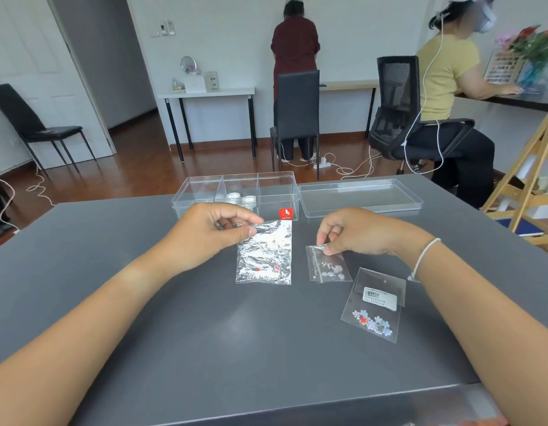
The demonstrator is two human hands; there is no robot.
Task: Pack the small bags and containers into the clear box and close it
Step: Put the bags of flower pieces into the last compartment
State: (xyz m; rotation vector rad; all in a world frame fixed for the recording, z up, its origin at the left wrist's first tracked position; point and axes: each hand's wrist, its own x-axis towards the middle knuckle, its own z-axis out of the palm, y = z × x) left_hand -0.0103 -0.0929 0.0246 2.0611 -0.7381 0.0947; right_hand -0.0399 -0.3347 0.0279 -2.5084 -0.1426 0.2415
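Head view: left hand pinching crinkled bag, right hand pinching small bag; labelled bag untouched (near right wrist). Clear box beyond fingertips holds round containers; lid off.

Three small clear bags are counted on the desk: a crinkled bag, a small zip bag and a barcoded bag. One clear box with three compartments and one loose lid are seen. At least two white round containers are made out inside the box.
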